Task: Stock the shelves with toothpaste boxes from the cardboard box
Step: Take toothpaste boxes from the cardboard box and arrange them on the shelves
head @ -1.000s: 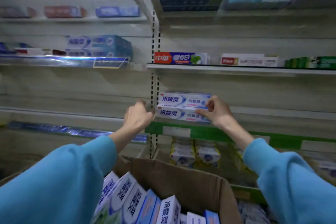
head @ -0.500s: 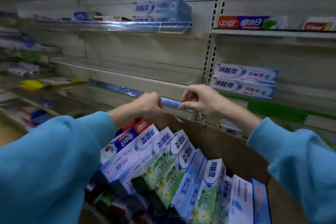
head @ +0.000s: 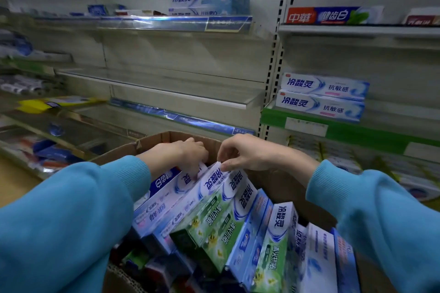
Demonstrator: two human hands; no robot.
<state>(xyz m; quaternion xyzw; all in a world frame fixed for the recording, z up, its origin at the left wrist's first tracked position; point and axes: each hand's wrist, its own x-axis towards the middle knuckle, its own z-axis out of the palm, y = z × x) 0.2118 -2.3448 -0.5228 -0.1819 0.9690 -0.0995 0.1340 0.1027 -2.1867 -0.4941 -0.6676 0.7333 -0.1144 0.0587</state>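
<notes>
Both hands reach into the cardboard box (head: 273,188). Right hand (head: 247,153) fingers (head: 227,166) pinch the far end of 1 toothpaste box (head: 214,182); left hand (head: 183,154) fingers curl beside it. Its long axis slants toward the person.

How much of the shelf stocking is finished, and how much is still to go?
Done: two white-and-blue boxes sit stacked on the green-edged shelf. In hand: the left hand and right hand reach into the cardboard box, fingering box ends. Left: many toothpaste boxes remain inside.
</notes>
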